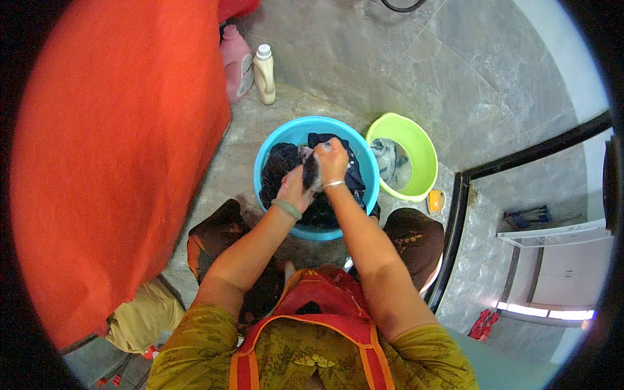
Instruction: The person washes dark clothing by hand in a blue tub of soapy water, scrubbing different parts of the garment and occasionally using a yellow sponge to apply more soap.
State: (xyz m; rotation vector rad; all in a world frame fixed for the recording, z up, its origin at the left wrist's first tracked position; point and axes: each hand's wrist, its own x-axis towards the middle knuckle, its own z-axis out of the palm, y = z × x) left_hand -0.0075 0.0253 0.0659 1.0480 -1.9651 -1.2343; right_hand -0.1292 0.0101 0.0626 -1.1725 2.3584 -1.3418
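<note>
A round blue basin (372, 188) stands on the floor in front of me, holding a heap of dark wet clothes (279, 161). Over its middle, my right hand (333, 158) is closed around a bunched piece of dark garment (311, 170) with white suds on it. Just below and to the left, my left hand (294, 187) grips the same garment, its fingers partly hidden by the cloth. Both wrists wear bangles. To the right, touching or nearly touching the blue basin, a lime-green basin (426, 153) contains soapy water and some bluish cloth.
An orange bar of soap (435, 201) lies beside the green basin. Behind, at the left, stand a pink jug (236, 65) and a cream bottle with a white cap (264, 77). A large red cover (123, 143) fills the left side. A dark frame (458, 214) edges the right.
</note>
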